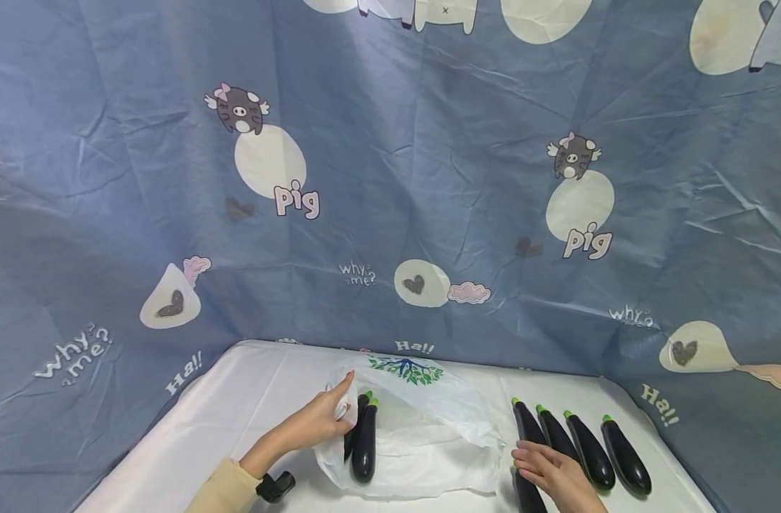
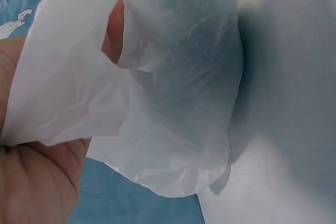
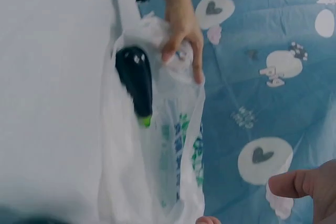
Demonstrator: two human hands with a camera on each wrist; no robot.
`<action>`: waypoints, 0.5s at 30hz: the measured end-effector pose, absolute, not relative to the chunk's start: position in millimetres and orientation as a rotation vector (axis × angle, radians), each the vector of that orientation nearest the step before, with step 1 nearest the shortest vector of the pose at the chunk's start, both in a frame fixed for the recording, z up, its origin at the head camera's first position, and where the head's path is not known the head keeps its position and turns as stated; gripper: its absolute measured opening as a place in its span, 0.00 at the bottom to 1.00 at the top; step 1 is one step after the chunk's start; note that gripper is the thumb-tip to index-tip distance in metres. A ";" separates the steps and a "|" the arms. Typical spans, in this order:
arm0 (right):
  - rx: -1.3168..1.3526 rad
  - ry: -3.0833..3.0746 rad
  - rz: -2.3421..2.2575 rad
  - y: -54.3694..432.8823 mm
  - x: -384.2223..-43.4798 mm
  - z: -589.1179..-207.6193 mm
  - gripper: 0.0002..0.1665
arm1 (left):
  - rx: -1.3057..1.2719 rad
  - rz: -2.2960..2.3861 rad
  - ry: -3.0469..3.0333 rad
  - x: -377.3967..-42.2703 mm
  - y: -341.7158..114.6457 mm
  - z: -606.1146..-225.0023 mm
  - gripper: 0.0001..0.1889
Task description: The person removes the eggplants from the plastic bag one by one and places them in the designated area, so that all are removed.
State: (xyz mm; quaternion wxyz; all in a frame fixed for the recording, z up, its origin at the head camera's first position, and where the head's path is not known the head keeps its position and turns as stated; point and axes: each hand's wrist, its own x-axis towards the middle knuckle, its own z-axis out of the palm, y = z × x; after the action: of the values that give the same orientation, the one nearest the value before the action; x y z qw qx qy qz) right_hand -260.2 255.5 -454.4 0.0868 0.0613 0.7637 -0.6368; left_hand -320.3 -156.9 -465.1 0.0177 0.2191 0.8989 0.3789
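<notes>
My left hand (image 1: 320, 420) grips the left edge of the mouth of a white plastic bag (image 1: 422, 463), printed with a green and blue tree. In the left wrist view the thin bag (image 2: 173, 103) covers most of that hand's fingers. Inside the bag, on its left side, lie two dark eggplants, the front one (image 1: 364, 445) overlapping the other. My right hand (image 1: 547, 470) is right of the bag, fingers relaxed, over the green end of an eggplant (image 1: 530, 495). In the right wrist view its thumb (image 3: 289, 183) stands apart from a fingertip, with nothing between them.
Several more eggplants (image 1: 589, 452) lie in a slanted row to the right of the bag. A white cloth (image 1: 236, 399) covers the table. Behind it hangs a blue printed curtain (image 1: 390, 178). A black band with a small device (image 1: 276, 487) sits on my left wrist.
</notes>
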 end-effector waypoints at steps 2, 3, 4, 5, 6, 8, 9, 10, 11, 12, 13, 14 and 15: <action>0.111 2.155 -1.943 252.4 -261.1 -451.4 0.40 | 0.688 1.167 2.809 -320.2 -156.5 -465.7 0.50; 0.064 2.096 -1.959 251.1 -261.5 -450.0 0.39 | 0.690 1.162 2.817 -320.0 -156.3 -465.8 0.50; 0.023 2.039 -1.967 249.7 -261.9 -448.8 0.39 | 0.693 1.160 2.823 -319.9 -156.0 -466.0 0.50; -0.013 1.985 -1.972 248.2 -262.3 -447.4 0.40 | 0.695 1.163 2.824 -319.6 -155.7 -466.0 0.50; -0.043 1.943 -1.971 246.5 -262.9 -446.3 0.41 | 0.693 1.161 2.828 -319.3 -155.5 -465.9 0.50; -0.086 1.891 -1.963 241.9 -264.2 -444.4 0.41 | 0.692 1.158 2.832 -319.0 -155.0 -465.6 0.50; -0.100 1.879 -1.957 239.2 -264.8 -443.6 0.42 | 0.692 1.160 2.831 -319.0 -154.9 -465.6 0.50; -0.104 1.870 -1.957 236.0 -265.5 -442.9 0.42 | 0.694 1.164 2.827 -318.9 -154.8 -465.3 0.50; -0.106 1.866 -1.959 232.7 -266.2 -442.3 0.42 | 0.692 1.163 2.826 -318.8 -154.9 -465.0 0.50; -0.107 1.868 -1.960 229.2 -266.8 -441.9 0.42 | 0.690 1.164 2.823 -319.0 -155.1 -464.8 0.50; -0.105 1.875 -1.962 225.6 -267.5 -441.5 0.42 | 0.691 1.167 2.821 -319.1 -155.3 -464.6 0.50; -0.107 1.886 -1.961 221.9 -268.2 -441.1 0.42 | 0.692 1.166 2.821 -319.4 -155.6 -464.9 0.50; -0.107 1.897 -1.961 218.2 -268.7 -440.9 0.42 | 0.692 1.164 2.823 -319.5 -155.7 -464.9 0.50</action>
State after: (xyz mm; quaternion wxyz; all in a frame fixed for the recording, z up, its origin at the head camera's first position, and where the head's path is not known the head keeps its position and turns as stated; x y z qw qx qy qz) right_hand -268.7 218.2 -440.9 0.2041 -0.0383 0.6800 -0.7032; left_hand -319.5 -155.7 -464.9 0.0053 0.2210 0.9017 0.3716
